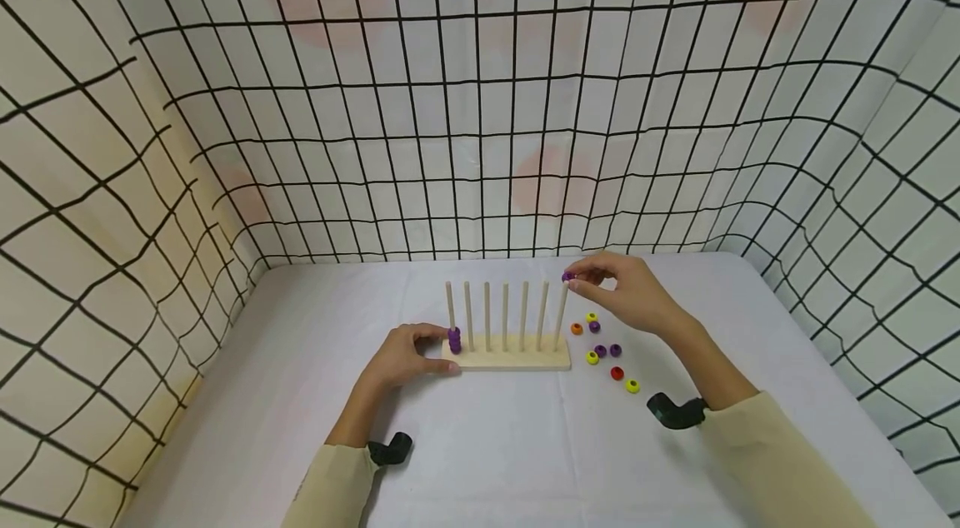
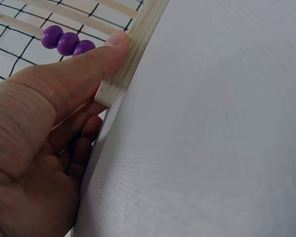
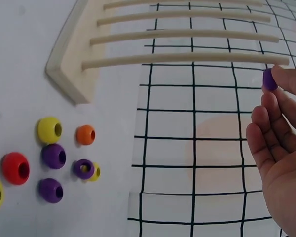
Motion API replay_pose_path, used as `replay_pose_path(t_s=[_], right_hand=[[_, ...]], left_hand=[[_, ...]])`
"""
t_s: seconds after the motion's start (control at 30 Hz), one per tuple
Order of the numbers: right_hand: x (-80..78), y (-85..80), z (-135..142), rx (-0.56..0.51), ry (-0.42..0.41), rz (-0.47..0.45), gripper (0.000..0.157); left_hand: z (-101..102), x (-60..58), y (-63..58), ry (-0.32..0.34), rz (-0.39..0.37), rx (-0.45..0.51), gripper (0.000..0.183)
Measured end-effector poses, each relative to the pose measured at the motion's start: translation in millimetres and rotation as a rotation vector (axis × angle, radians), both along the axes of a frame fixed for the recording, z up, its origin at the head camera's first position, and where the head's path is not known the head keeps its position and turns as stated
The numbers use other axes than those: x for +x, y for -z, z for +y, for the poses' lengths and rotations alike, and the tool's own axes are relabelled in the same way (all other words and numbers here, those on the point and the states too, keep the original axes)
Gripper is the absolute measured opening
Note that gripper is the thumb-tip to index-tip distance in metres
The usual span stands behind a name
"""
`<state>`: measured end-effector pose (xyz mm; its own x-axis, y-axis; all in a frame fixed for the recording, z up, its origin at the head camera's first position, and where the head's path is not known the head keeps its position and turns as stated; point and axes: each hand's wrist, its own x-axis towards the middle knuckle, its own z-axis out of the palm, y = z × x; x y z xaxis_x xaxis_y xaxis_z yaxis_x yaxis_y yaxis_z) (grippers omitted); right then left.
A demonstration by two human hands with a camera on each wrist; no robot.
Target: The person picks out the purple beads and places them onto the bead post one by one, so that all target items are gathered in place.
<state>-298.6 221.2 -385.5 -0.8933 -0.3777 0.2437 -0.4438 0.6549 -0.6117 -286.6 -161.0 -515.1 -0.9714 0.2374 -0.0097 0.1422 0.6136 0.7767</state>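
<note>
A wooden peg board [image 1: 517, 355] with a row of upright pegs stands on the table. Its left end is gripped by my left hand [image 1: 405, 357], thumb along the front edge and fingers behind. Three purple beads [image 2: 67, 43] are stacked low on the leftmost peg [image 1: 450, 303]. My right hand [image 1: 630, 291] pinches a purple bead [image 3: 270, 79] between thumb and finger, right at the top of the rightmost peg [image 3: 187, 59]. In the right wrist view this bead sits just beside the peg's tip.
Loose beads lie right of the board: a red bead [image 3: 16, 168], an orange bead [image 3: 86, 135], several purple and yellow ones, such as a yellow bead [image 1: 632, 386]. White cloth [image 1: 487, 445] covers the table. Black wire grid [image 1: 480, 136] rises at the back and sides.
</note>
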Motion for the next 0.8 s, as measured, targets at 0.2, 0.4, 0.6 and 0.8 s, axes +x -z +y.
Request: replay_pose_path(t_s=[0.2,0.4,0.6,0.8], right_hand=[[-1.8,-5.4,-8,-0.012,0.017,0.028,0.027],[-3.7,-16.5,-19,-0.055,-0.026,0.046,0.026],[-4.8,-24.6,-33,-0.078,-0.076,0.04,0.024],[-5.7,-31.1,-52,-0.084,-0.11,0.032,0.023]], left_hand=[[1,-0.1,1.2,0.004,-0.002,0.0,0.06],[0,0.0,0.2,-0.014,-0.003,-0.005,0.059],[1,0.4,-1.2,-0.009,-0.003,-0.004,0.06],[1,0.6,-2.1,-0.014,-0.006,-0.008,0.06]])
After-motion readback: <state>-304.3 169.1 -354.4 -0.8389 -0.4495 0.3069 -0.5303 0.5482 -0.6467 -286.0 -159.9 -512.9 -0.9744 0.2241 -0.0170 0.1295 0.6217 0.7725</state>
